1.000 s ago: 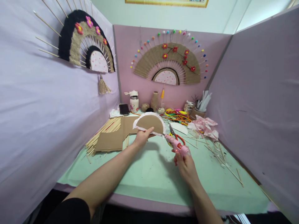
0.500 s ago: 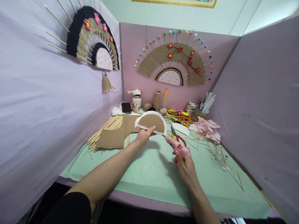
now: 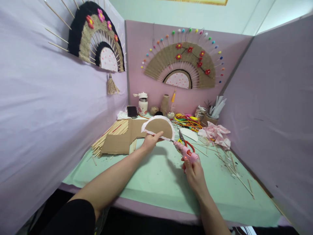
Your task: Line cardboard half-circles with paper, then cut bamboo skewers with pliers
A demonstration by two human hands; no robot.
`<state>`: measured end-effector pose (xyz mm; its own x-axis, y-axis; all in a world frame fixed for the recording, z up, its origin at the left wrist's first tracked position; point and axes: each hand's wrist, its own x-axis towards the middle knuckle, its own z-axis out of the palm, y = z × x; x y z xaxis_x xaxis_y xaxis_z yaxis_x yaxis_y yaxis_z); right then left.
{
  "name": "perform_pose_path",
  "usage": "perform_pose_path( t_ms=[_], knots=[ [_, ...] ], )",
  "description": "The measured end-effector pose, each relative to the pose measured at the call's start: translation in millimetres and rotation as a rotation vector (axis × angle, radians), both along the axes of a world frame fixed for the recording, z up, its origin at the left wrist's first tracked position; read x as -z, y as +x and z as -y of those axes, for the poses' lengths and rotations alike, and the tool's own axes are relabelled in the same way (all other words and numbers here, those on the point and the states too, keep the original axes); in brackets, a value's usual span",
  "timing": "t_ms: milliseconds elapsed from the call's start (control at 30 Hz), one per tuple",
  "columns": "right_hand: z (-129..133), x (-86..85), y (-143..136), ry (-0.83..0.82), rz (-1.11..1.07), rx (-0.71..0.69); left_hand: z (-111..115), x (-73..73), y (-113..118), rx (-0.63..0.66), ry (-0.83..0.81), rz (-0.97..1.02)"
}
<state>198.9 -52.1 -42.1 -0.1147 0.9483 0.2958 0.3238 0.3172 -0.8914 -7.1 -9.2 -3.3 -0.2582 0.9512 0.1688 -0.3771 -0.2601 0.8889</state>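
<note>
My left hand [image 3: 151,142] grips the lower edge of a cardboard half-circle [image 3: 160,127], thumb lying on its brown face. A pale pink-white fabric border is folded around the piece's rim. In my right hand [image 3: 194,171] is a pink hot glue gun [image 3: 183,150], with fingers wrapped round its handle and a small red light glowing on it. The gun's nozzle points up and left, at the half-circle's lower right corner; whether it touches cannot be made out. Just behind the gun lie scissors [image 3: 189,145] with red-orange handles.
Cut cardboard [image 3: 116,143] and a pile of thin sticks [image 3: 110,133] lie left. A white half-circle [image 3: 188,134], crumpled pink fabric [image 3: 216,133] and loose sticks [image 3: 234,173] are right. Behind stand a white bottle [image 3: 143,104] and a twine spool [image 3: 165,103]. Decorated fans [image 3: 202,76] hang on the partitions.
The view has tilted slightly. Both hands stay almost in place, still holding the half-circle and the glue gun, with the nozzle at the same corner.
</note>
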Motion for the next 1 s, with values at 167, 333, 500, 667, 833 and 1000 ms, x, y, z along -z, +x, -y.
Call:
perform_pose_path(
  t_ms=[167, 333, 500, 667, 833, 1000],
  knots=[
    [-0.7, 1.1, -0.2, 0.021, -0.021, -0.001, 1.2, -0.4, 0.8, 0.016, -0.012, 0.008],
    [-0.6, 0.4, 0.3, 0.0, -0.029, 0.006, 0.7, 0.7, 0.9, 0.015, -0.018, 0.004],
    [-0.3, -1.8, 0.7, -0.007, -0.044, 0.032, 0.8, 0.5, 1.0, 0.005, -0.03, -0.006],
    [-0.3, -2.4, 0.6, -0.037, -0.043, 0.027, 0.3, 2.2, 0.7, 0.034, -0.015, -0.019],
    [-1.3, 0.1, 0.8, -0.033, -0.048, 0.04, 0.1, 3.6, 0.9, 0.039, -0.009, -0.039],
    [-1.3, -0.8, 1.1, -0.021, -0.049, 0.037, -0.7, 4.5, 1.4, 0.03, -0.03, -0.062]
  ],
)
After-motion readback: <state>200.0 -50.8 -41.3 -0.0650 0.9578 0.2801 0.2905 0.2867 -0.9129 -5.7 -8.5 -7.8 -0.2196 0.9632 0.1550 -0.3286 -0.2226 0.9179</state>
